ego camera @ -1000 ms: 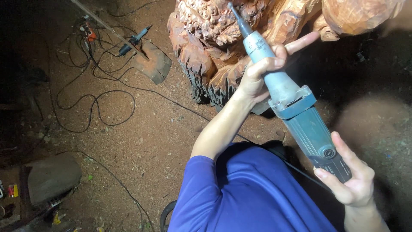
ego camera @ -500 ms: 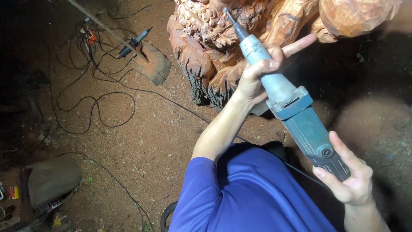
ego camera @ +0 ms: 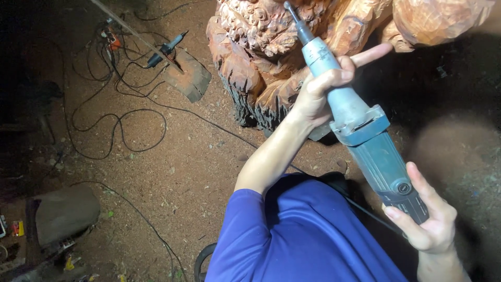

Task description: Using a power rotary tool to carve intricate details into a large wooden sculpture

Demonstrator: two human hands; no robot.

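My left hand is wrapped around the slim grey neck of a blue-grey die grinder, with the index finger stretched out to the right. My right hand cups the tool's rear end at the lower right. The grinder points up and to the left. Its thin bit rests against a reddish-brown wooden carving with curly relief, at the top of the view. My blue sleeve fills the bottom middle.
Black cables loop over the red dirt floor on the left. A wooden block and a blue-handled tool lie near the carving's base. A grey lump sits at the lower left. The right side is dark.
The grinder's tip has shifted slightly along the carving. Both hands keep the same grip on the tool.
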